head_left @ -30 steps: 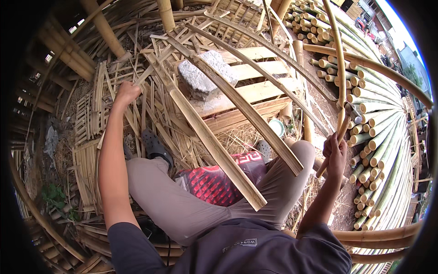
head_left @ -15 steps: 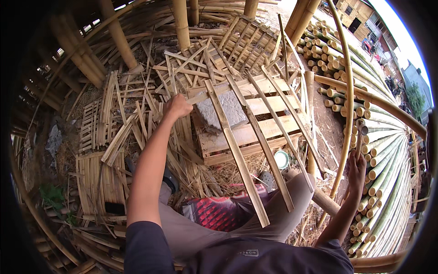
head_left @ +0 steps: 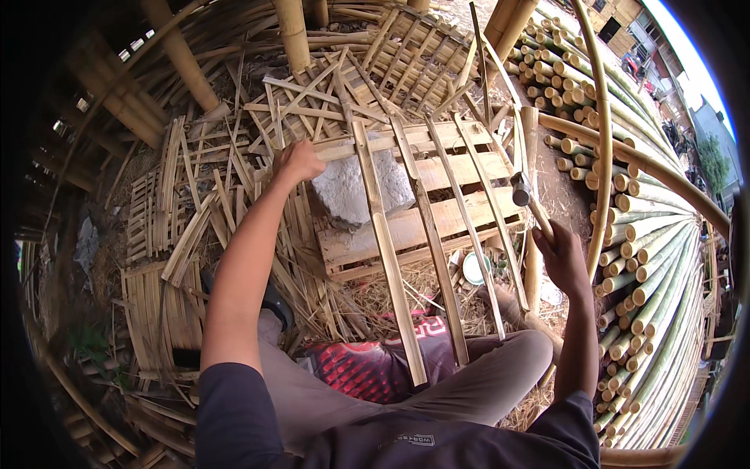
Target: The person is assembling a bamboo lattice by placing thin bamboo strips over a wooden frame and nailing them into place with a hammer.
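Note:
My left hand (head_left: 299,162) is closed around the left end of a bamboo crosspiece. Several long slats run from that crosspiece toward my lap, forming an open bamboo slat frame (head_left: 430,227). Part of the frame lies over a rough grey stone block (head_left: 336,191), which rests on a low wooden pallet (head_left: 363,246). My right hand (head_left: 556,241) grips a hammer (head_left: 522,193) by its handle, its dark head close to the rightmost slat. Whether the head touches the bamboo I cannot tell.
Loose bamboo strips (head_left: 187,242) and slatted panels (head_left: 414,59) lie left and behind. A white cup (head_left: 474,268) sits beyond my knee. Upright bamboo poles (head_left: 293,35) stand at the back. Stacked bamboo poles (head_left: 652,258) fill the right side.
My right hand has swung the hammer leftward and inward, from beside the pole stack to the frame's right side. The frame's near ends have shifted left; my left hand keeps its hold.

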Motion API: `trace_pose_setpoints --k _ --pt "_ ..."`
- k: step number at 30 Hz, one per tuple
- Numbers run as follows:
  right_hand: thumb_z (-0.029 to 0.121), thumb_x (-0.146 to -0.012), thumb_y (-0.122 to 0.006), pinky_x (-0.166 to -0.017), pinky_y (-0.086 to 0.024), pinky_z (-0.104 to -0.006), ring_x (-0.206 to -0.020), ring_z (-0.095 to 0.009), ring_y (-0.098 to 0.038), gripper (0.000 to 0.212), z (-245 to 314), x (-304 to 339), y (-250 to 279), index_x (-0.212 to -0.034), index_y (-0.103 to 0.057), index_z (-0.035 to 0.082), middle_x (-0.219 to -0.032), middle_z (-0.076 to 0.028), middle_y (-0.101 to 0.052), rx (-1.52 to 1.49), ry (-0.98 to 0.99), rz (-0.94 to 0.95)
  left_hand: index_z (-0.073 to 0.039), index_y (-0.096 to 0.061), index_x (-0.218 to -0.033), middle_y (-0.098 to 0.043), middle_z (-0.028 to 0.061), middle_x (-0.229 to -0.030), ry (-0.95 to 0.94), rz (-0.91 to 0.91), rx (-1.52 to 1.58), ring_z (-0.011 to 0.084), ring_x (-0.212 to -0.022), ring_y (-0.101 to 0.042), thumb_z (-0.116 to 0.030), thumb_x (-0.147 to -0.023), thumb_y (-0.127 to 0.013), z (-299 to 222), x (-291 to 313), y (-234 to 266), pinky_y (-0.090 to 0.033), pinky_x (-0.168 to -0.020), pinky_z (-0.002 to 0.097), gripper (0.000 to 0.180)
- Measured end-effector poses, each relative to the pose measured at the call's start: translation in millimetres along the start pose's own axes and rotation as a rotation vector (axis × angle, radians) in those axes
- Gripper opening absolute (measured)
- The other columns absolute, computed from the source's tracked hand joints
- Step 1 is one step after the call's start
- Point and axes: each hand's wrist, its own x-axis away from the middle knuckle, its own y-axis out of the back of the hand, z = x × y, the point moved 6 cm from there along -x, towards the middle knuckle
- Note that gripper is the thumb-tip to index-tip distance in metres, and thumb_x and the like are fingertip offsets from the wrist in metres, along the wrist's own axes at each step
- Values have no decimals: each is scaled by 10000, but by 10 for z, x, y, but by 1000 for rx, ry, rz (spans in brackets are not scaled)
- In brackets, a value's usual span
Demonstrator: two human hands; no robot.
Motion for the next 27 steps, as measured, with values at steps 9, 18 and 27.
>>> trace_pose_setpoints --k 9,18,27 --pt "245 -918 -666 -578 -436 -451 -576 -373 -562 323 349 -433 -406 -798 -560 -35 -655 -237 -575 -41 92 78 -3 -712 -984 -703 234 -994 88 -2 66 383 -980 -679 -185 -667 -607 20 82 -163 -541 -850 448 380" --pt "309 -856 -734 -577 -467 -479 -623 -402 -611 389 451 -535 -777 -793 -513 -5 -636 -195 -588 116 188 30 -38 -673 -1067 -697 196 -1064 165 15 6 358 -1022 -671 -233 -712 -638 -80 174 -128 -540 -870 436 406" --pt "410 -777 -803 -614 -470 -471 -662 -364 -617 517 255 -151 -1606 -873 -496 5 -740 -184 -629 -48 190 108 -37 -697 -1037 -690 191 -1104 162 -24 12 338 -1043 -671 -210 -716 -651 -61 228 -132 -549 -880 420 368"
